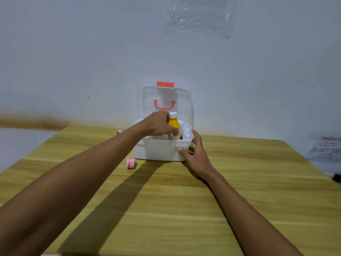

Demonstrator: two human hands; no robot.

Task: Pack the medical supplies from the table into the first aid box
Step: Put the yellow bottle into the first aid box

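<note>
At the far middle of the wooden surface, the left hand reaches over the open first aid box, its grip clenched around a yellow bottle with a white cap that stands upright inside the box. The thumb lies across the bottle's lower front and the fingers curl behind its neck. Any label on the bottle cannot be read. The right hand rests against the box's near right corner, fingers spread and released, the thumb touching the front wall and the fingertips at the rim; it grasps nothing. Just right of the bottle, a pale wrapped item sticks up inside the box, its markings too small to read. The clear lid stands upright behind, carrying a red latch at its top edge and a pink handle seen through it. On the surface just left of the box's front lies a small tape roll with red print, blurred beyond reading. Another reddish-white item peeks out behind the left forearm. On the wall at far right hangs a handwritten notice; "CCTV" and "DO NOT" are legible.
</note>
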